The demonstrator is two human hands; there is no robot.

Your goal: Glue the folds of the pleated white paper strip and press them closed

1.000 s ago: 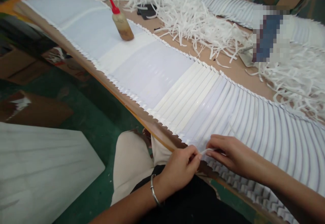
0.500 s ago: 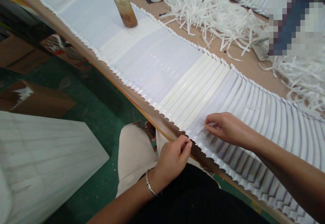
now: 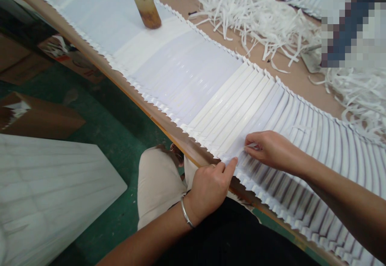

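Observation:
A long white pleated sheet runs diagonally along the table, its folds dense on the right and its surface smoother toward the upper left. My left hand is at the sheet's near edge, index finger stretched out and touching or nearly touching it, the other fingers partly curled. A bangle circles that wrist. Over the folds, just to the right, my right hand is closed in a pinch on a thin white strip; most of the strip is hidden by the fingers.
A red-capped squeeze bottle of brownish liquid stands on the sheet. Loose white strips are heaped behind it on the brown table. At lower left is a large white lampshade-like object, with a cardboard box beyond it.
My left hand has moved slightly right and up to the sheet's edge, and its index finger has straightened out of a curl. My right hand has barely moved and keeps its pinch.

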